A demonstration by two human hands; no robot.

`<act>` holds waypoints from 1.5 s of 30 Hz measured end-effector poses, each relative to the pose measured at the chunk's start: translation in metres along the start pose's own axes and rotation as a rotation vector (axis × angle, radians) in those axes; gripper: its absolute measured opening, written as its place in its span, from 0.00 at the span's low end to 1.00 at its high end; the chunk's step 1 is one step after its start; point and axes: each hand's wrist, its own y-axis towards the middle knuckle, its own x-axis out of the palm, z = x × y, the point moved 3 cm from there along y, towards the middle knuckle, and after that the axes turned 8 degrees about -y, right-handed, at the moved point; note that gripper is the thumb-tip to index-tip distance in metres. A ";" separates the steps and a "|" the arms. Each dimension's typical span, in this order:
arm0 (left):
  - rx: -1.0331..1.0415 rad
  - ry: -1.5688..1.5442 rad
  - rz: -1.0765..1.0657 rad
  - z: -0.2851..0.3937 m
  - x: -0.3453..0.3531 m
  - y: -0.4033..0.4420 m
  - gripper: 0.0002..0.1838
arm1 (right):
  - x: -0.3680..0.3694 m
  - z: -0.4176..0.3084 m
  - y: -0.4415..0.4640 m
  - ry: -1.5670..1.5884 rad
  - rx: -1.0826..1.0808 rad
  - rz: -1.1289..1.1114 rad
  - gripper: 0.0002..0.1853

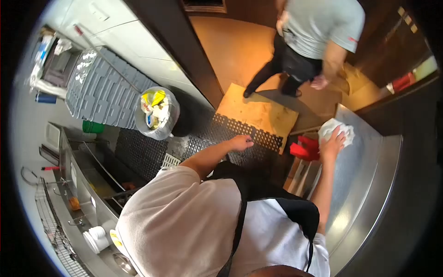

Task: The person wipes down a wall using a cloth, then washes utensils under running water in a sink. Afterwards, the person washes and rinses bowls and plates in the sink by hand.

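Observation:
My right hand (333, 144) presses down on a crumpled white cloth (345, 131), its fingers bent over the near side. The cloth lies at the far end of a stainless steel counter (357, 171). Just left of it, a red cloth or glove (305, 148) hangs by the counter's edge. My left hand (241, 142) hangs in the air above the floor mat, fingers curled in, and nothing shows in it.
A bagged trash bin (159, 131) stands beside stacked grey crates (104, 92), with a long pole leaning there. A person in a grey shirt (318, 27) is in the doorway ahead. Steel sinks (87, 171) run along the left. A perforated black mat (226, 129) covers the floor.

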 end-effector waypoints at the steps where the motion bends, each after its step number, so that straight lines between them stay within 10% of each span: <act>1: -0.013 -0.034 0.013 0.002 0.001 0.001 0.33 | 0.008 0.007 0.032 0.065 -0.059 0.076 0.43; 8: -0.005 -0.305 0.289 -0.098 -0.102 -0.118 0.33 | -0.044 -0.155 0.030 0.990 -0.116 0.114 0.12; 14: 0.097 -1.113 0.311 -0.110 -0.165 -0.162 0.33 | 0.082 -0.394 -0.073 1.274 -0.264 -0.507 0.16; 15: 0.133 -1.297 0.394 -0.115 -0.175 -0.164 0.35 | 0.065 -0.440 -0.106 1.518 -0.369 -0.887 0.19; 17: 0.290 -1.782 0.281 -0.098 -0.205 -0.182 0.34 | 0.017 -0.500 -0.153 1.309 -0.693 -1.003 0.27; 19: 0.393 -2.021 0.438 -0.108 -0.220 -0.184 0.28 | -0.014 -0.520 -0.158 0.970 -0.990 -0.600 0.32; 27: 0.072 -1.712 0.996 -0.207 -0.218 -0.150 0.21 | 0.086 -0.505 -0.059 0.724 -0.710 -0.879 0.22; 38: -0.566 -2.320 1.819 -0.401 -0.088 -0.229 0.22 | 0.147 -0.529 -0.015 0.297 -0.908 -0.903 0.29; 45: -0.888 -1.380 1.761 -0.547 -0.216 -0.289 0.36 | 0.197 -0.529 -0.026 0.124 -0.841 -0.969 0.23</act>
